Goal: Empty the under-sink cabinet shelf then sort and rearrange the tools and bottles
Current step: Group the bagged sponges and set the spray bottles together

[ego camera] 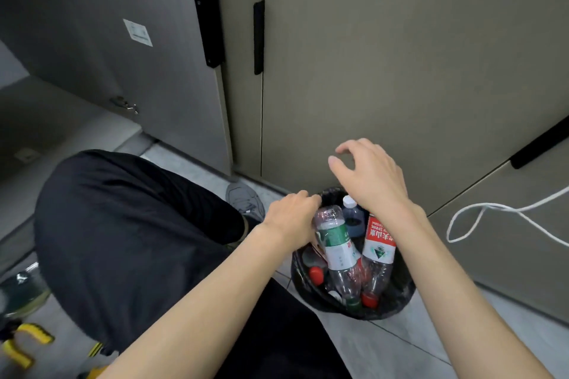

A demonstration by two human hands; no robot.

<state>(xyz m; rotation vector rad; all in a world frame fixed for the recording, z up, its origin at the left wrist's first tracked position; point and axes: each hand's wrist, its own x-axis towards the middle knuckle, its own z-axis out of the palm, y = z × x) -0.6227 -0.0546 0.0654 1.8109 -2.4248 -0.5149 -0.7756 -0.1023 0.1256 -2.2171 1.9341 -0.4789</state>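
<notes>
A small bin lined with a black bag (397,301) stands on the floor before the closed cabinet doors. Upside down in it are a green-labelled clear bottle (337,248) and a red-labelled clear bottle (379,244); a small dark bottle with a white cap (353,218) stands behind them. My left hand (291,218) rests against the base of the green-labelled bottle, fingers curled on it. My right hand (369,177) hovers above the bin with fingers spread and holds nothing.
The open cabinet door (123,40) swings out at left, showing a grey shelf (46,120). Yellow-handled tools (27,344) and a shiny round object (21,289) lie on the floor at lower left. A white cord (480,215) loops at right. My knee (123,224) fills the left-centre.
</notes>
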